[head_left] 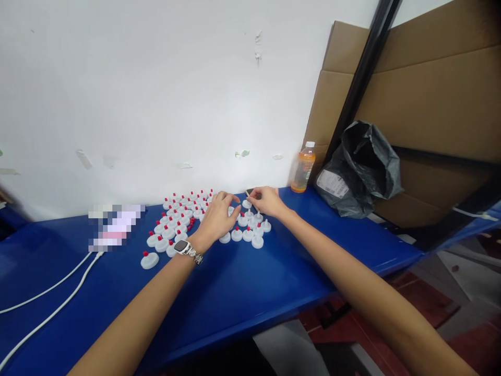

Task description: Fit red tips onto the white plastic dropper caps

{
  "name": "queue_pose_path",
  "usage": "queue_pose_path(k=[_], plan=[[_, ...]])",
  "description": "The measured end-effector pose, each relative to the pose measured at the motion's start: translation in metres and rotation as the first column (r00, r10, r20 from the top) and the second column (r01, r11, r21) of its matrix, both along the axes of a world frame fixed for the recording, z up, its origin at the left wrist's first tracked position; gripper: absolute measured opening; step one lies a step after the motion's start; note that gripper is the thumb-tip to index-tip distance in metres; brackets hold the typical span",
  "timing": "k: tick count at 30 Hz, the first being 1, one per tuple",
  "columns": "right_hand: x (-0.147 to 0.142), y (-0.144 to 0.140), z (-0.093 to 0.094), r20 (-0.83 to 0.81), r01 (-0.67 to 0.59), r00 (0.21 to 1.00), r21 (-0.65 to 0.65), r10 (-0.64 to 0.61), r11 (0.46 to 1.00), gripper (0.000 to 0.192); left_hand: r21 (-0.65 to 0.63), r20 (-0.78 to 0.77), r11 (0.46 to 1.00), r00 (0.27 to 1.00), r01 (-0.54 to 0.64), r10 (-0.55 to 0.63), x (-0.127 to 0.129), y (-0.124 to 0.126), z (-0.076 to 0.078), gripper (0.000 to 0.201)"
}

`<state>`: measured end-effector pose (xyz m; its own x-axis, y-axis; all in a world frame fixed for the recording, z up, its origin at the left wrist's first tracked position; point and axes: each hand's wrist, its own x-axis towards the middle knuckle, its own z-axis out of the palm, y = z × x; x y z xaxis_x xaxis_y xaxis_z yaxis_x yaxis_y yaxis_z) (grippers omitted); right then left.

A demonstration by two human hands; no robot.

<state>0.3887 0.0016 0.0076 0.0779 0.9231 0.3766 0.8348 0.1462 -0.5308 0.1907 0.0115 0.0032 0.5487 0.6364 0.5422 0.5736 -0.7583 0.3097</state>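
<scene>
Surveyed from left to right on the blue flat-topped table (219, 297).

At far left lies a blurred, pixelated flat device (117, 230), white cables running from its near side. To its right, a lone white round plastic cap with a red tip (149, 261) sits apart from its neighbours, nearer the table's front. Beyond it stands a dense cluster of white round plastic caps with red tips (161, 244), base down, tips upward; small loose red pieces (191, 224) lie along its right side.

The left hand (215, 216) reaches over the cluster's right side. Its thumb and forefinger curve apart, leaving a visible gap; nothing is seen gripped between them.

Between the two hands sits a single white round cap (246, 204). This is judged the governing relation: the cap lies just below and left of the right fingertips, closer to them than to the left ones. Its long axis cannot be told.

The right hand (266, 201) has its fingers drawn narrowly together. Whether they hold or touch anything cannot be told. Just in front of it stand white plastic caps with bare white spouts (266, 226), axes roughly upright, among further red-tipped ones; the right hand is the nearer to these.
</scene>
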Motion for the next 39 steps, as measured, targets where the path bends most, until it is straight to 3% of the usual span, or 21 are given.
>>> queue_pose_path(k=[4,7,9,11,14,19,23,25,27,29,31,35,39], plan=[[-0.018,-0.015,0.006,-0.267,-0.151,0.948,0.095,0.172,0.984,0.032,0.039,0.006,0.999,1.0,0.018,-0.018,-0.006,-0.004,0.003,0.033],[-0.026,-0.015,0.007,-0.303,-0.236,0.92,0.08,0.249,0.969,0.038,-0.02,-0.029,0.999,0.999,0.033,-0.034,-0.017,-0.008,0.003,0.031],[-0.027,-0.009,0.008,-0.205,-0.209,0.956,0.017,0.208,0.978,0.034,-0.031,-0.027,0.998,0.998,0.054,-0.055,-0.027,-0.011,0.001,0.035],[-0.026,0.002,0.009,0.031,-0.146,0.988,-0.107,0.15,0.984,0.024,-0.037,-0.023,0.996,0.997,0.076,-0.077,-0.038,-0.015,-0.002,0.038],[-0.026,0.02,0.011,0.334,-0.065,0.928,-0.287,0.163,0.956,0.011,-0.07,-0.025,0.994,0.996,0.086,-0.088,-0.049,-0.019,-0.008,0.04],[-0.035,0.035,0.015,0.386,-0.055,0.897,-0.383,0.214,0.922,0.003,-0.073,-0.007,0.992,0.995,0.103,-0.104,-0.051,-0.02,-0.015,0.042],[-0.035,0.029,0.017,0.363,-0.068,0.911,-0.334,0.195,0.94,0.004,-0.069,-0.007,0.992,0.995,0.101,-0.102,-0.05,-0.022,-0.015,0.041],[-0.034,0.02,0.016,0.212,-0.122,0.961,-0.248,0.177,0.961,0.009,-0.068,-0.001,0.994,0.996,0.092,-0.092,-0.051,-0.025,-0.013,0.04],[-0.038,0.008,0.013,-0.115,-0.221,0.971,-0.126,0.207,0.967,0.014,-0.067,0.002,0.994,0.996,0.084,-0.084,-0.054,-0.028,-0.012,0.039],[-0.048,-0.006,0.009,-0.447,-0.299,0.851,0.015,0.274,0.954,0.02,-0.056,0.008,0.996,0.997,0.074,-0.074,-0.057,-0.031,-0.011,0.038],[-0.062,-0.02,0.004,-0.624,-0.314,0.716,0.114,0.314,0.943,0.025,-0.044,0.017,0.998,0.999,0.052,-0.051,-0.063,-0.035,-0.012,0.037],[-0.089,-0.039,-0.004,-0.764,-0.306,0.555,0.18,0.329,0.935,0.029,-0.054,0.012,0.998,1.0,0.011,-0.01,-0.075,-0.043,-0.015,0.039],[-0.103,-0.046,-0.01,-0.759,-0.303,0.555,0.198,0.341,0.932,0.034,-0.058,0.017,0.998,1.0,0.02,-0.019,-0.081,-0.05,-0.016,0.039]])
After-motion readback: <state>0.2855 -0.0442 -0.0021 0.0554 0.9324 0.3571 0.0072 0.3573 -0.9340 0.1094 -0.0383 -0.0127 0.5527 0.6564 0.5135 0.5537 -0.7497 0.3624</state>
